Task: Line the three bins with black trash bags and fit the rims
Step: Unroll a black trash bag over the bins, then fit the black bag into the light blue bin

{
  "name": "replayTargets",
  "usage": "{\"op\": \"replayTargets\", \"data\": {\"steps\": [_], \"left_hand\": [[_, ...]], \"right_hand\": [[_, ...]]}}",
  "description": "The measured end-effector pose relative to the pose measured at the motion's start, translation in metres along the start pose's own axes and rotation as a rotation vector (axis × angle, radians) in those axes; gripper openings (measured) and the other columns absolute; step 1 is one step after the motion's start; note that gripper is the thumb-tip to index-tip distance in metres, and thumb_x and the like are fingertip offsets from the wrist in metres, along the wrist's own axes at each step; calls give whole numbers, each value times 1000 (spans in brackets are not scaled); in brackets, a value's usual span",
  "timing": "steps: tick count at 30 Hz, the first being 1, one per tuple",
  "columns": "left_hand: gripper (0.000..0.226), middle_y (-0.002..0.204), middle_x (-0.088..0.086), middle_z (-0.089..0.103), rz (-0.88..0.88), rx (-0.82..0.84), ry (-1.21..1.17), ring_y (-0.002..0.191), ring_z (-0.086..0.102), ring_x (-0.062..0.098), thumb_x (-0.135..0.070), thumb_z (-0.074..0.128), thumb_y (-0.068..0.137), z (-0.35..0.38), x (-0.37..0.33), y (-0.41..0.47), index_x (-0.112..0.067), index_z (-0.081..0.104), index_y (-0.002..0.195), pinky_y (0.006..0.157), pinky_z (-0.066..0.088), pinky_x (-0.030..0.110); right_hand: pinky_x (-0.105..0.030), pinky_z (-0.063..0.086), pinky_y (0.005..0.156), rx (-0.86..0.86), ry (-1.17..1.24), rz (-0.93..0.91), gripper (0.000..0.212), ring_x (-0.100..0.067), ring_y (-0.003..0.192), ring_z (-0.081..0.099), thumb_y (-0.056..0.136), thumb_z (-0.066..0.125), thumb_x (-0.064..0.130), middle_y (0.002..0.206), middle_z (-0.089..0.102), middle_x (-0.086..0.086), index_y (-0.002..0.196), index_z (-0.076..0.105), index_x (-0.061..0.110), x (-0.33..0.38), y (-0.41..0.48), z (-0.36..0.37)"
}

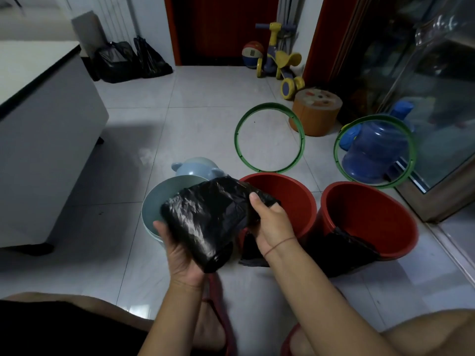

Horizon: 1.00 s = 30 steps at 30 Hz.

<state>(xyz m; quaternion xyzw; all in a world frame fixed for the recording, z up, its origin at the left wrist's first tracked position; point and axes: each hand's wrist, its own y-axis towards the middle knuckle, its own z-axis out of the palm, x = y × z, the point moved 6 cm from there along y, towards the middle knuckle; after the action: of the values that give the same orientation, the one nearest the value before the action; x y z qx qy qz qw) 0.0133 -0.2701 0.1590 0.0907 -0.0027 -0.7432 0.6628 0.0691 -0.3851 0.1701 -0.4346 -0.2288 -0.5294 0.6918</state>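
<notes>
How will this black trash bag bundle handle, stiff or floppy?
Probably floppy: the black trash bag bundle wrinkles and bends between the left hand and right hand. Likely light and somewhat slippery, given its thin glossy film.

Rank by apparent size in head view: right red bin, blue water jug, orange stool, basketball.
1. right red bin
2. blue water jug
3. orange stool
4. basketball, though it is farthest from the camera, so its real size is unsure
</notes>
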Motion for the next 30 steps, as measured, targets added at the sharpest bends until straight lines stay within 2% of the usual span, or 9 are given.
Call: {"op": "replayTargets", "data": {"steps": [6, 10, 13, 16, 18, 20, 23, 26, 30], "left_hand": [[66, 146, 17, 43, 151, -25, -28, 141, 26, 31, -40, 59, 84, -2, -72, -32, -12, 42, 141, 118, 9, 50], [73, 154, 8, 31, 283, -51, -29, 147, 10, 21, -39, 57, 85, -3, -118, -60, -25, 25, 150, 119, 8, 46], [59, 144, 8, 48, 311, -176, 40, 136, 40, 26, -38, 59, 87, -12, -135, -74, -23, 43, 142, 111, 33, 46], [48, 120, 13, 67, 330, -531, 338, 104, 67, 29, -34, 62, 84, -43, -145, -83, -14, 60, 128, 75, 57, 43], [51, 115, 16, 69, 307, -632, 416, 97, 69, 30, -31, 64, 79, -53, -140, -83, -13, 59, 126, 68, 58, 41], [55, 119, 16, 67, 284, -666, 432, 103, 67, 31, -31, 65, 79, -60, -136, -85, -12, 57, 129, 72, 58, 41], [84, 135, 17, 56, 283, -486, 241, 123, 55, 33, -43, 77, 68, -55, -132, -82, -10, 47, 139, 93, 51, 47], [91, 145, 15, 45, 345, -176, 44, 135, 39, 33, -53, 72, 68, -32, -134, -71, -13, 40, 143, 110, 34, 48], [96, 152, 11, 33, 303, -43, 31, 142, 25, 29, -55, 71, 69, -22, -141, -52, -21, 29, 148, 115, 27, 44]], "right_hand": [[-36, 57, 65, 67, 18, 156, 38, -30, 80, 64, 91, 57, 8, 105, 62, -24, 126, 51, -8, -13, 41, 72], [-39, 50, 79, 127, 14, 275, 38, -25, 76, 61, 92, 58, 12, 126, 59, -25, 126, 53, -4, -35, 58, 128], [-38, 50, 81, 236, 51, 466, 48, -25, 86, 64, 91, 56, 39, 129, 60, -16, 128, 57, 8, -71, 47, 153], [-41, 48, 93, 467, 53, 618, 69, -27, 102, 66, 80, 48, 69, 117, 68, -13, 112, 70, 13, -111, 19, 157], [-43, 43, 102, 514, 36, 614, 67, -28, 111, 62, 79, 54, 65, 120, 66, -14, 114, 69, 10, -133, 2, 151], [-43, 47, 98, 450, -33, 555, 43, -30, 110, 61, 78, 68, 40, 109, 69, -16, 103, 71, 6, -147, -3, 145], [-43, 53, 82, 257, -58, 505, 12, -31, 88, 65, 84, 66, 14, 95, 68, -17, 89, 67, 3, -149, 4, 136], [-39, 54, 70, 207, -48, 466, 15, -29, 84, 65, 88, 63, 16, 98, 68, -17, 95, 66, 3, -140, 10, 141], [-42, 53, 75, 188, -24, 423, 15, -30, 91, 64, 89, 61, 19, 101, 67, -17, 94, 65, 5, -121, 20, 156]]}}
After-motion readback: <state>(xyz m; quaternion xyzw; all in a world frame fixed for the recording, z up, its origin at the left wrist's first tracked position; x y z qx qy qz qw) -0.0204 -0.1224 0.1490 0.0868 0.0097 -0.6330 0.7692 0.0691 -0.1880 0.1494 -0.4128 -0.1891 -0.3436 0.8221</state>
